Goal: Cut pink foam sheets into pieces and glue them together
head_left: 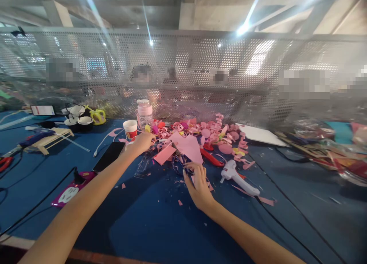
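The scissors (178, 155) lie at the near edge of the pink paper pile (219, 136), in the middle of the worktop (143, 225). Their blue handles sit just ahead and to the left of the right hand (199, 185), by its fingertips. The fingers of that hand are bent, with the thumb a little apart from the index finger; whether they grip a handle or only rest against it, I cannot tell. The blades point away from the person and slightly left, over the pink sheet (189, 147), and the long axis runs the same way, from the handles up toward the left.

The left hand (143, 142) reaches to the left side of the pile, well apart from the scissors. Its fingers are curled at the edge of the scraps; I cannot tell whether they pinch anything. Just beyond its wrist stands the paper cup (130, 128), with a clear bottle (145, 113) behind.

A folded pink piece (164, 155) lies just left of the blades. To the right of the right hand are a red-handled tool (211, 157) and a white glue gun (239, 178).
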A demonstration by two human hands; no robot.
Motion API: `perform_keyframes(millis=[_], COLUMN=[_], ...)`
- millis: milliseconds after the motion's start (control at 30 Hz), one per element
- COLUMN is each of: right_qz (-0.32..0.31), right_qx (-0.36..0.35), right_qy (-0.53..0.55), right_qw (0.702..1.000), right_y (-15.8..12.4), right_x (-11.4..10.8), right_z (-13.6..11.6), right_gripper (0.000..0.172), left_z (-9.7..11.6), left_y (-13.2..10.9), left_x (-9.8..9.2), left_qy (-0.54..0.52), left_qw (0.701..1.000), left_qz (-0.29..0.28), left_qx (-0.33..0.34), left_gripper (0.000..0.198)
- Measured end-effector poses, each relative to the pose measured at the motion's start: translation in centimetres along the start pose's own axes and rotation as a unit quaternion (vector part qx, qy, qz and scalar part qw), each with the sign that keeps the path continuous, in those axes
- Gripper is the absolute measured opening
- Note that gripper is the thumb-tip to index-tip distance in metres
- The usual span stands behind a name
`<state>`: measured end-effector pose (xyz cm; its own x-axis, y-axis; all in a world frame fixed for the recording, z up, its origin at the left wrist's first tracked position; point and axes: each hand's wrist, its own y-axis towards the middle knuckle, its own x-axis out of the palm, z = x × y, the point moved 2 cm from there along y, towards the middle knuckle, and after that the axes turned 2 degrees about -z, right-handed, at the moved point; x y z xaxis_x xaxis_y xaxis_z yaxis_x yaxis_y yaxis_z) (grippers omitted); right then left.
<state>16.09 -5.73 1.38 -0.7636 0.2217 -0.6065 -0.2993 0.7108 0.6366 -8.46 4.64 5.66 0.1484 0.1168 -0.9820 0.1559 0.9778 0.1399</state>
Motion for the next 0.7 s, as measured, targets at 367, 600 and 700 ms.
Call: perform_keyframes(millis=[367, 600, 700], right_qz=[-0.035, -0.029, -0.023], right_qx=[-0.008, -0.003, -0.005], right_qy=[-0.018, -0.022, -0.023], right_qw=[0.999, 0.999, 0.999], right_y=[-0.3, -0.4, -0.5], right_x=[0.0, -0.1, -0.1], right_z=[-0.2, -0.4, -0.5], right_gripper=[0.009, 0.011, 0.014], left_z=[1.2, 2.3, 3.2], left_y=[-0.7, -1.1, -1.3], left_x=[1.9, 1.2, 0.5], left_qy=[0.077, 0.051, 0.024], left_qw=[0.997, 0.997, 0.997], left_qz=[-0.011, 0.06, 0.071], left_qx=[-0.01, -0.014, 0.0], left_gripper=[0.023, 0.034, 0.037])
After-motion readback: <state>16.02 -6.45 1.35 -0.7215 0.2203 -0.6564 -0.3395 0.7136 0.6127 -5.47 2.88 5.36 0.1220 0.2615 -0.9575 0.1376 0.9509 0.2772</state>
